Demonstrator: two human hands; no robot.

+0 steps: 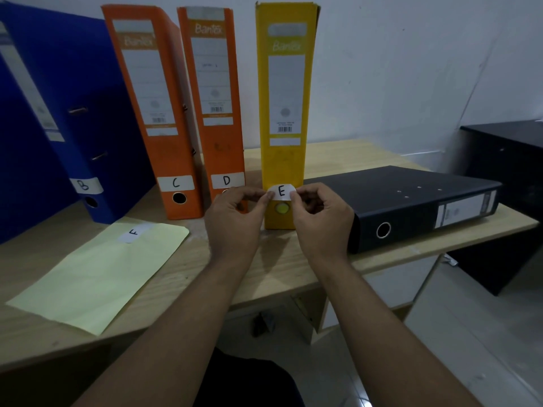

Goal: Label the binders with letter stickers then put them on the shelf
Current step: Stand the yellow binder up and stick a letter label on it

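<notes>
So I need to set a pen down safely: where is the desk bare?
Bare desk: the front edge between sheet and black binder, under the wrists; and the back, right of the yellow binder. Crowded: the left, with blue binders and orange binders, and around left hand and right hand pinching the E sticker.

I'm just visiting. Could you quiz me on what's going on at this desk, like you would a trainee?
1. True or false: the black binder lies flat on the desk.
2. Which letter is on the sticker that the left hand and right hand pinch? A) C B) E C) F
3. What colour is the standing binder right behind that sticker?
Key: 1 true; 2 B; 3 yellow.
</notes>
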